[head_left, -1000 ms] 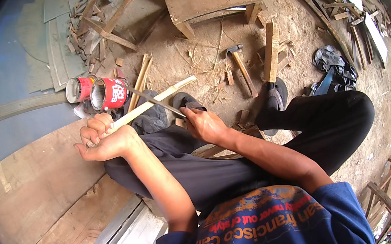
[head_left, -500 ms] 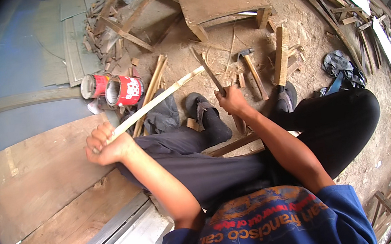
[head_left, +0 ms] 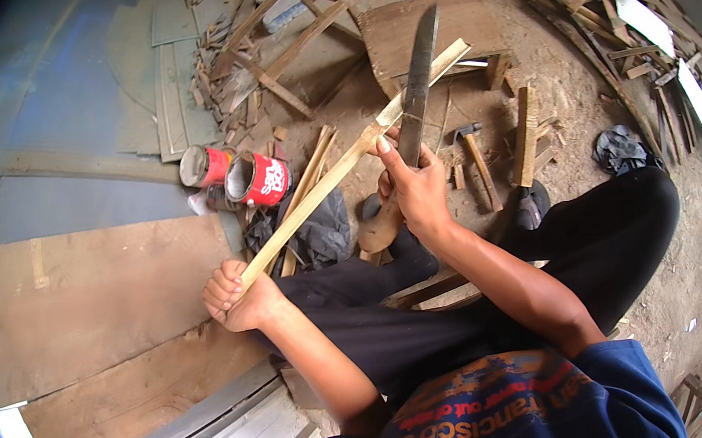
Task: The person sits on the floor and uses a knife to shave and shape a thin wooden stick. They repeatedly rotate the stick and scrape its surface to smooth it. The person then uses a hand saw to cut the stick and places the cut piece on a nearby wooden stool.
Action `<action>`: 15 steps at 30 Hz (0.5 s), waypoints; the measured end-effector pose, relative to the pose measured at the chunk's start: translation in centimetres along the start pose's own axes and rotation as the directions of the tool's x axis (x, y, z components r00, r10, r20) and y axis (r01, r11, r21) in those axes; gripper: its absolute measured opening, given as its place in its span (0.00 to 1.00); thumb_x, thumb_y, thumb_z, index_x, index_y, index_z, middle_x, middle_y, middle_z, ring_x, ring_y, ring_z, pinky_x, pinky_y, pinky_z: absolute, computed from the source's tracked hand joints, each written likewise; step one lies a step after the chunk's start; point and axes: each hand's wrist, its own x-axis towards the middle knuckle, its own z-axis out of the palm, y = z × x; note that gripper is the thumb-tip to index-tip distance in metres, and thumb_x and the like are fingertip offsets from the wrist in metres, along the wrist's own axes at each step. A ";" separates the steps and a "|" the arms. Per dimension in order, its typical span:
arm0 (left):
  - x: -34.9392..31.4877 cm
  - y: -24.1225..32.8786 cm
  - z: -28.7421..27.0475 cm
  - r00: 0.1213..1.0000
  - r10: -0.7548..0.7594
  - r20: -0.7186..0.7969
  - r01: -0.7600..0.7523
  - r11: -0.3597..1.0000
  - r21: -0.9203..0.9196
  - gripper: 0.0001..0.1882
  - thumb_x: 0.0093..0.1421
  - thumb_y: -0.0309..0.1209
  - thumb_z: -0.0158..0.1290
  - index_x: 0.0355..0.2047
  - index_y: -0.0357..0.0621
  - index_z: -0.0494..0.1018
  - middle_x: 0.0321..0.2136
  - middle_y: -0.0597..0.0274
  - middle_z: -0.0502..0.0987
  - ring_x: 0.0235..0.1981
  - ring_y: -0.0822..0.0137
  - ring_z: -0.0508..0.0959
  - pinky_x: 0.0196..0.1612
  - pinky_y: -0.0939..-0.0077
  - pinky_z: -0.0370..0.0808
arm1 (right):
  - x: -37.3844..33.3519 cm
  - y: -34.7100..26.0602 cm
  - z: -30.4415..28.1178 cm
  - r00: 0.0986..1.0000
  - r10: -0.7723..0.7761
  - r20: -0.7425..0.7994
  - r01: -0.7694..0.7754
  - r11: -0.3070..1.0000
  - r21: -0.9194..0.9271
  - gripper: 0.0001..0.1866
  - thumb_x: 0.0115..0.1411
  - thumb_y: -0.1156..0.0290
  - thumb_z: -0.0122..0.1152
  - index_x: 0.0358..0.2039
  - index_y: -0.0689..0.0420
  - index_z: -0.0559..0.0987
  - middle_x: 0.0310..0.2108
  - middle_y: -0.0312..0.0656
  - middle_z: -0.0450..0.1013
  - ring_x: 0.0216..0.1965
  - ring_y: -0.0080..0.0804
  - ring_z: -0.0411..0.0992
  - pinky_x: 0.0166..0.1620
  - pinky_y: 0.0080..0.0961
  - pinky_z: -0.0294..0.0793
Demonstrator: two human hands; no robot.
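Observation:
My left hand (head_left: 242,297) is closed around the near end of a long pale bamboo strip (head_left: 312,196), which slants up and away to the right. A node shows partway along the strip. My right hand (head_left: 420,190) grips a machete (head_left: 421,77) with a dark blade and a wooden handle whose rounded butt hangs below the fist. The blade points up and away, crossing the strip near its far end. My right thumb and fingertips are at the strip close to the node; whether they press on it I cannot tell.
A hammer (head_left: 478,167) and an upright wooden block (head_left: 524,136) stand out near my right foot. Two red cans (head_left: 257,178) are at the left, by a black plastic bag (head_left: 317,228). Beyond is a low wooden stool (head_left: 398,40); scrap wood (head_left: 609,25) is piled far right.
The strip and machete have both come up and forward. My right hand has risen toward the strip, and the blade now lies across it further along. The whole view has shifted slightly.

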 end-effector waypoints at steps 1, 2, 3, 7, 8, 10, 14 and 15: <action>-0.6 -1.1 -0.3 0.999 -0.015 -0.042 0.016 0.999 0.029 0.16 0.52 0.26 0.40 0.10 0.54 0.51 0.11 0.70 0.51 0.16 0.73 0.54 0.28 0.76 0.57 | 0.4 -0.5 -0.1 0.999 -0.001 -0.040 0.003 0.999 0.054 0.24 0.61 0.65 0.65 0.51 0.66 0.71 0.25 0.38 0.73 0.17 0.21 0.67 0.20 0.20 0.67; -1.3 -2.3 -0.5 0.996 -0.028 -0.084 0.033 0.998 0.057 0.16 0.53 0.26 0.40 0.11 0.54 0.51 0.11 0.70 0.52 0.17 0.72 0.55 0.30 0.75 0.58 | 1.0 -1.1 -0.3 0.998 0.002 -0.057 0.003 0.995 0.100 0.20 0.60 0.68 0.66 0.47 0.65 0.71 0.29 0.40 0.75 0.18 0.22 0.68 0.21 0.21 0.69; -2.1 -3.4 -0.8 0.991 -0.040 -0.126 0.051 0.995 0.086 0.16 0.53 0.26 0.40 0.11 0.53 0.52 0.11 0.70 0.52 0.19 0.72 0.56 0.32 0.74 0.59 | 1.6 -1.4 -0.8 0.998 -0.025 -0.064 0.031 0.995 0.091 0.19 0.59 0.69 0.66 0.47 0.65 0.71 0.29 0.39 0.75 0.18 0.22 0.68 0.21 0.21 0.69; -4.1 -6.3 -3.4 0.895 -0.192 -0.402 0.312 0.915 0.258 0.10 0.63 0.31 0.42 0.27 0.45 0.71 0.28 0.65 0.70 0.38 0.64 0.70 0.50 0.66 0.65 | 4.6 -2.5 -3.1 0.979 -0.177 -0.098 0.182 0.983 0.040 0.17 0.58 0.72 0.67 0.45 0.62 0.72 0.29 0.37 0.75 0.20 0.21 0.68 0.23 0.21 0.69; -3.9 -5.9 -5.0 0.825 -0.137 -0.548 0.403 0.823 0.400 0.08 0.62 0.31 0.44 0.34 0.44 0.72 0.34 0.64 0.72 0.42 0.64 0.71 0.52 0.64 0.64 | 4.8 -3.3 -3.1 0.975 -0.201 -0.093 0.204 0.979 0.025 0.17 0.58 0.72 0.68 0.44 0.61 0.72 0.30 0.36 0.74 0.20 0.21 0.68 0.24 0.21 0.69; -3.6 -5.9 -5.0 0.676 0.110 -0.729 0.630 0.427 0.648 0.15 0.61 0.32 0.49 0.47 0.42 0.73 0.45 0.61 0.75 0.51 0.64 0.71 0.56 0.60 0.63 | 4.9 -4.7 -3.1 0.966 -0.239 -0.100 0.240 0.971 0.000 0.16 0.58 0.73 0.68 0.44 0.62 0.73 0.30 0.36 0.74 0.22 0.20 0.68 0.24 0.19 0.69; -1.7 -8.7 -1.1 0.955 -0.144 -0.260 0.284 0.183 0.941 0.23 0.61 0.38 0.54 0.54 0.40 0.71 0.53 0.55 0.72 0.54 0.62 0.72 0.59 0.61 0.62 | 5.6 -6.1 -4.6 0.929 -0.367 0.047 0.369 0.917 -0.148 0.14 0.59 0.75 0.66 0.44 0.61 0.75 0.30 0.35 0.75 0.22 0.16 0.67 0.23 0.17 0.68; -1.4 -10.6 0.8 0.943 -0.277 -0.183 0.244 0.205 0.948 0.23 0.61 0.37 0.54 0.54 0.39 0.70 0.53 0.55 0.73 0.55 0.62 0.71 0.59 0.62 0.63 | 5.6 -6.3 -4.9 0.927 -0.361 0.104 0.375 0.900 -0.222 0.13 0.59 0.75 0.66 0.44 0.61 0.76 0.30 0.35 0.75 0.22 0.15 0.67 0.23 0.17 0.68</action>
